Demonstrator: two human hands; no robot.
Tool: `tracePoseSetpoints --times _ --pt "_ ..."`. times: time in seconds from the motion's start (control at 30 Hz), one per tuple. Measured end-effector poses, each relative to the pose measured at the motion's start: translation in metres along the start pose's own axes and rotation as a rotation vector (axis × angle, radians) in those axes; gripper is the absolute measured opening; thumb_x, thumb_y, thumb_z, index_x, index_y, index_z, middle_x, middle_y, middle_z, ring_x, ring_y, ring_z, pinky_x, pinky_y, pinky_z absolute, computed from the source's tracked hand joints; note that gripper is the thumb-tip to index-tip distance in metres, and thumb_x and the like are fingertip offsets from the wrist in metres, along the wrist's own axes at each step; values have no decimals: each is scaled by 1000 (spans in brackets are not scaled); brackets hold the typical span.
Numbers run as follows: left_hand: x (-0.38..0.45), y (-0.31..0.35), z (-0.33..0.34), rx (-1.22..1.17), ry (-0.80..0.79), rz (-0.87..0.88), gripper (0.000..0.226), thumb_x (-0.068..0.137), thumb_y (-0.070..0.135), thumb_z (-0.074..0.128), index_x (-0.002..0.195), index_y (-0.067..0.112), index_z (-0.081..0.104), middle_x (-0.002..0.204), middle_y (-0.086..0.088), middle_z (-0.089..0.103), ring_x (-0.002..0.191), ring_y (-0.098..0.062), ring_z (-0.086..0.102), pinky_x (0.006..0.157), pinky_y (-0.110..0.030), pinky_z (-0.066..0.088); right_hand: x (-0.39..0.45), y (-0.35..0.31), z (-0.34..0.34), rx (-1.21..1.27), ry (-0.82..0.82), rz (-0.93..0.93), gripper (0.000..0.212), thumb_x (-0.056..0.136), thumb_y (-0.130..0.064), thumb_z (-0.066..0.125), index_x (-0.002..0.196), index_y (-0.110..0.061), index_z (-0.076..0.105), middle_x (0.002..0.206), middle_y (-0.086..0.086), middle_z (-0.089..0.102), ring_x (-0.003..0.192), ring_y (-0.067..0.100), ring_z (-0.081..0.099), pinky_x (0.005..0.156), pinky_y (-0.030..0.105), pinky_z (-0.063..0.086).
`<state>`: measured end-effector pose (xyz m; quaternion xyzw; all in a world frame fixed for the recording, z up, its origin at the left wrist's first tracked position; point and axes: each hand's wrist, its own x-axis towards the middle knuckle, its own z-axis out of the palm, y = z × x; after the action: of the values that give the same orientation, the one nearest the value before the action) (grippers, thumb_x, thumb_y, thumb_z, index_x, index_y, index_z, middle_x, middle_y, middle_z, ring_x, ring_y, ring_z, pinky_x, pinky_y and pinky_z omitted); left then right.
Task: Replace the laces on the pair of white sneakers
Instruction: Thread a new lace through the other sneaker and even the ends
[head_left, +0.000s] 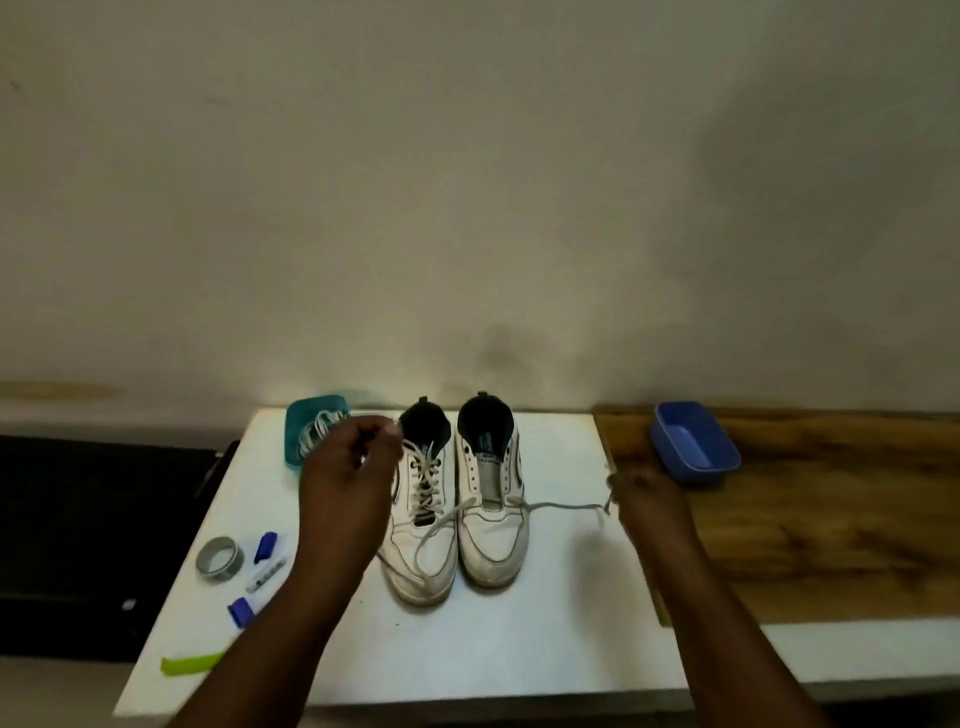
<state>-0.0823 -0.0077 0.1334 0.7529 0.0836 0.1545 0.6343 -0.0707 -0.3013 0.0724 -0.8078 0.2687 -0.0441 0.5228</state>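
Two white sneakers stand side by side on the white table (519, 644), toes toward me. The left sneaker (421, 525) is laced. The right sneaker (491, 519) has bare eyelets except at the lowest pair, where a grey-white lace (561, 505) passes through. My right hand (647, 499) grips one end of that lace, pulled out taut to the right. The other end trails over the left sneaker's toe. My left hand (350, 467) is raised by the left sneaker's collar with fingers curled, pinching something small that looks like a lace end.
A teal tub (298, 415) with white laces sits at the back left. A blue tub (696, 447) rests on a wooden board (831, 519) to the right. A tape roll (219, 558), blue clips (266, 545), and a green strip (189, 665) lie front left.
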Motion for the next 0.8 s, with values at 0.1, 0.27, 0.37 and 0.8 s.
tracePoseSetpoints --times 0.1,0.27,0.37,0.8 --pt "-11 -43 12 89 -60 -39 12 99 20 63 92 28 70 88 8 73 82 2 65 71 -16 46 4 43 24 -382 -183 5 28 91 -31 68 67 -17 63 66 1 62 70 21 61 69 38 49" --pt "3 -85 39 156 -213 -59 13 95 25 67 96 36 74 97 11 73 89 -7 68 81 -28 55 -6 33 64 -438 -120 -282 16 91 -43 71 91 -27 67 88 -14 66 86 9 64 75 28 50" --pt "11 -93 56 288 -268 50 11 94 29 70 99 36 77 101 17 72 96 4 63 86 -20 49 -11 21 89 -378 -93 -379 21 91 -44 72 92 -25 64 88 -11 65 83 6 60 69 23 46" --pt "31 -121 101 783 -295 411 13 92 35 64 98 33 76 92 4 66 92 -25 55 79 -41 46 13 33 120 -312 -72 -357 23 94 -32 68 74 -20 71 68 -5 67 66 9 62 65 33 51"
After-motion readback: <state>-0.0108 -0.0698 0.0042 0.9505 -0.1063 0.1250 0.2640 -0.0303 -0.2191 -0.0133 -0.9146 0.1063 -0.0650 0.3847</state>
